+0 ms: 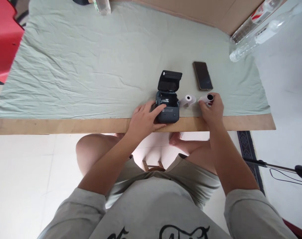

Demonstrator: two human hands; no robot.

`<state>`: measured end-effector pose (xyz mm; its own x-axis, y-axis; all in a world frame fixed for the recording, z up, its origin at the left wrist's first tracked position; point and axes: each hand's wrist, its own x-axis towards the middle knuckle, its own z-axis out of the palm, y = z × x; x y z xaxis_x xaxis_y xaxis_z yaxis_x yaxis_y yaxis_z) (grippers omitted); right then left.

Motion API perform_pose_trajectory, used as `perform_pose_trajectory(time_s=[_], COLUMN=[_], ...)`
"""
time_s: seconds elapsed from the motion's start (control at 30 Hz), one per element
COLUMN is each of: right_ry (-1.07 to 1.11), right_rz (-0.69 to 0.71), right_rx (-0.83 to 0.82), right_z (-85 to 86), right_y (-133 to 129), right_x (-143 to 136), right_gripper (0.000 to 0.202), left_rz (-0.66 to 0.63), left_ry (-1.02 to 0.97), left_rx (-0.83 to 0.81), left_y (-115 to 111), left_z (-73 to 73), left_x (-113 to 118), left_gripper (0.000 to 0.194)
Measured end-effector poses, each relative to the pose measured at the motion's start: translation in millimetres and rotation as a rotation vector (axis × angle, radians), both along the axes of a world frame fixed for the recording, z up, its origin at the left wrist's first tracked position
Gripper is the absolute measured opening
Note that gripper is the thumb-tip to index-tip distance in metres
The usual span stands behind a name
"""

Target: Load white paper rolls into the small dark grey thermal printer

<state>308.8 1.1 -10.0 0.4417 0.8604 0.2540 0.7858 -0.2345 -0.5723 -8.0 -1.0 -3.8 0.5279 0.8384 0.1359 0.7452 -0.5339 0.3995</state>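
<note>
Head view: hands (144,120) (214,109) hold open device (168,114) and white roll (204,99).

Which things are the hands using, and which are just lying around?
In use:
- dark device, lid open, left hand on it
- white roll held in the right hand
- second roll beside the device, probably

Just lying about, it seems:
- phone
- clear bottle at the far edge
- two bottles at the right, one nearer
</note>
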Motion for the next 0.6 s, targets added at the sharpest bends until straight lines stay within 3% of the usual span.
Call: perform_pose_trajectory(time_s=[0.13, 0.23, 0.33, 0.47, 0.6], right_ry=[-0.001, -0.095, -0.162, -0.136, -0.088], right_rz=[-0.019, 0.01, 0.097, 0.337, 0.28], right_rx=[-0.064, 0.178, 0.362, 0.23, 0.104], right_z=[-4.3, 5.9, 21.6, 20.6, -0.9], right_y=[-3.6, -13.2, -21.7, -11.7, 11.1], right_x=[0.7, -8.7, -32.3, -68.5, -79.0], right_gripper=[0.051, 0.053, 0.031, 0.04, 0.047], left_rz=[0.0, 0.0, -0.009, 0.027, 0.031], left_ry=[0.01, 0.007, 0.007, -0.015, -0.003], left_rx=[-0.023, -0.018, -0.023, -0.06, -0.081], left_y=[-0.4, -0.9, -1.0, 0.3, 1.5], left_z=[1.6, 2.4, 2.6, 0.6, -2.0], left_x=[0.1, -0.5, -0.8, 0.6, 1.8], left_gripper=[0.069, 0.068, 0.076, 0.1, 0.101])
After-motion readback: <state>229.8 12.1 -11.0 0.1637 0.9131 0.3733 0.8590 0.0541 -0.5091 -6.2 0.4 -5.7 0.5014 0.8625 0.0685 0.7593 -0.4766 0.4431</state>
